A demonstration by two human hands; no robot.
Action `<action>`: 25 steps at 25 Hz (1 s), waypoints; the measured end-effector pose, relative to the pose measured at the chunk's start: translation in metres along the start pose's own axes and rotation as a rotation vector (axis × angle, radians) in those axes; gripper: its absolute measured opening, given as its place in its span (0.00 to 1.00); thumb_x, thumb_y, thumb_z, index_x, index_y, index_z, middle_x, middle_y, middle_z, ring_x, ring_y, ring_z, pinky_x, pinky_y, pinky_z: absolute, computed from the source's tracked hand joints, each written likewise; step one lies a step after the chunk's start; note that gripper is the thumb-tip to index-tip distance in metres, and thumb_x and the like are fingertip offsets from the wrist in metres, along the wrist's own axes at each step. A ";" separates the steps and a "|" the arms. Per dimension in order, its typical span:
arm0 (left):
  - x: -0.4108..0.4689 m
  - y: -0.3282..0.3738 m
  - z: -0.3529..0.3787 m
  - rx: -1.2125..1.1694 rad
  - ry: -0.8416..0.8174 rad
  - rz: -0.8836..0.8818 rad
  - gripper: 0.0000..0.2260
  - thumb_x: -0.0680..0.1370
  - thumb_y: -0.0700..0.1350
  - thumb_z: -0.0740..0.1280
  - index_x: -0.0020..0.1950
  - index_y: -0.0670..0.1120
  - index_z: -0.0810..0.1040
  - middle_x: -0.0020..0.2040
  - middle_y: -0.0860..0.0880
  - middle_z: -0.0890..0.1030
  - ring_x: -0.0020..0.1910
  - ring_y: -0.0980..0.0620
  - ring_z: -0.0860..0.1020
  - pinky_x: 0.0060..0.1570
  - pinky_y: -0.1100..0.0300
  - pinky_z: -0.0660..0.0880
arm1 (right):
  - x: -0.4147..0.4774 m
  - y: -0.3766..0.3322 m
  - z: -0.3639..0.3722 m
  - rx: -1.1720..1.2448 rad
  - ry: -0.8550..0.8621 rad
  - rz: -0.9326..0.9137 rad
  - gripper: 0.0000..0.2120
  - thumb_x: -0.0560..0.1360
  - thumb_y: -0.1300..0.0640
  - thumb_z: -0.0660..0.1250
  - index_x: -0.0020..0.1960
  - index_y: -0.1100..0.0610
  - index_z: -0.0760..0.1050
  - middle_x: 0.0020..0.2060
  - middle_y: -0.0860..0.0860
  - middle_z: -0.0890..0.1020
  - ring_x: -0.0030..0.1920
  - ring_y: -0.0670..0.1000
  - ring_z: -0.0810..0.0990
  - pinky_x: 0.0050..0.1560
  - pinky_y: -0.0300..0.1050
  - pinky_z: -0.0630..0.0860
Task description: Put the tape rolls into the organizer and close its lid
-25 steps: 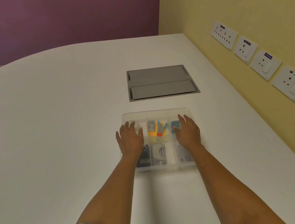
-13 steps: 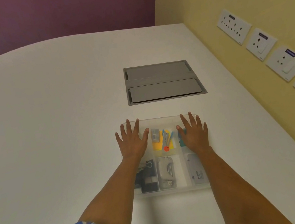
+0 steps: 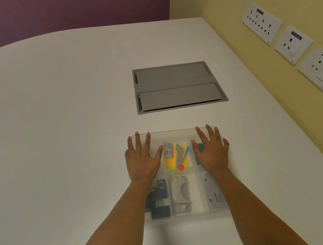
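A clear plastic organizer [image 3: 187, 216] lies on the white table with its translucent lid down over the compartments. My left hand [image 3: 142, 159] presses flat on the lid's far left part, fingers spread and straight. On the far right part my right hand [image 3: 212, 149] presses flat in the same way. Through the lid show yellow notes with pens [image 3: 176, 156], a grey hole punch [image 3: 180, 194], binder clips [image 3: 157, 187] and a grey box [image 3: 215, 195]. A teal thing [image 3: 200, 146] peeks out under my right hand. No tape roll can be made out.
A grey recessed cable hatch [image 3: 176, 87] sits in the table just beyond the organizer. The yellow wall on the right carries several white socket plates [image 3: 293, 44]. The table's right edge [image 3: 294, 128] runs along that wall. A purple wall stands behind.
Both hands slid toward the far edge of the lid and spread their fingers flat. The camera tilted, so the organizer sits lower in view.
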State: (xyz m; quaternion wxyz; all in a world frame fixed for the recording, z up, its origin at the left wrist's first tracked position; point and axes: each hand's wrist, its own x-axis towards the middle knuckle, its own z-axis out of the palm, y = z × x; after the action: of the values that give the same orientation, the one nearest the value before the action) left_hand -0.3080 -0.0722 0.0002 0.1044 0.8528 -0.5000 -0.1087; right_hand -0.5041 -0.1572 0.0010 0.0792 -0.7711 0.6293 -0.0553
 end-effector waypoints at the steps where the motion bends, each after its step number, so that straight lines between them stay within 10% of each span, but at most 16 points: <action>1: 0.001 0.000 -0.001 0.001 -0.004 -0.002 0.33 0.77 0.67 0.48 0.78 0.57 0.43 0.80 0.49 0.42 0.79 0.44 0.41 0.76 0.44 0.46 | 0.002 0.000 0.000 0.020 0.010 0.004 0.29 0.78 0.37 0.54 0.76 0.43 0.56 0.78 0.49 0.57 0.79 0.54 0.52 0.75 0.60 0.55; 25: -0.010 -0.001 -0.026 0.115 -0.057 -0.005 0.26 0.83 0.57 0.43 0.78 0.51 0.40 0.79 0.47 0.39 0.78 0.45 0.39 0.76 0.48 0.37 | -0.004 -0.004 -0.021 -0.141 -0.079 -0.092 0.30 0.78 0.40 0.33 0.78 0.48 0.41 0.79 0.52 0.44 0.79 0.56 0.43 0.79 0.55 0.44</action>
State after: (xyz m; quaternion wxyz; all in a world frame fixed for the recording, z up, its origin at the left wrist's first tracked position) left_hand -0.3048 -0.0610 0.0258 0.0407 0.8551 -0.5063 -0.1042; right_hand -0.5054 -0.1533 0.0221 0.0472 -0.8044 0.5921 0.0160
